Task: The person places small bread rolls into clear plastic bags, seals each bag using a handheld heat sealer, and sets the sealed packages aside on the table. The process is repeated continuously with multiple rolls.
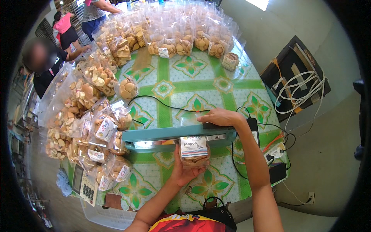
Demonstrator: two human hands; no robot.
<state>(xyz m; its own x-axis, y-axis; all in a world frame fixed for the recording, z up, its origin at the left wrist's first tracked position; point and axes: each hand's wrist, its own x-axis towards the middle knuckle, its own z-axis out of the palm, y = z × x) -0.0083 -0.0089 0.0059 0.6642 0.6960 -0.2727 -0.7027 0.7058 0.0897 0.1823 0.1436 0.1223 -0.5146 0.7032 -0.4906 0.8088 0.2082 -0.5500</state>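
The desk (162,104) carries a glossy green-and-white cover with a repeating floral pattern. A plain wall (344,127) borders it on the right; one dark panel (312,59) leans there, with one coil of white cable (299,92) on it. The room extends to the left, where three other people are visible: one in pink (63,24), one in grey (94,13), one in black (48,71).

Quantities on the desk: one teal bar sealer (162,135); one calculator (85,185), at the near left corner; one white power strip (275,152), at the right edge. Filled clear bags (170,38) stand along the far and left sides, overlapping too closely for an exact count.

Left hand (182,170): holds one labelled bag (194,161) from below, its top against the sealer's front. Right hand (220,117): rests on the sealer's right end; whether the fingers grip it cannot be determined.
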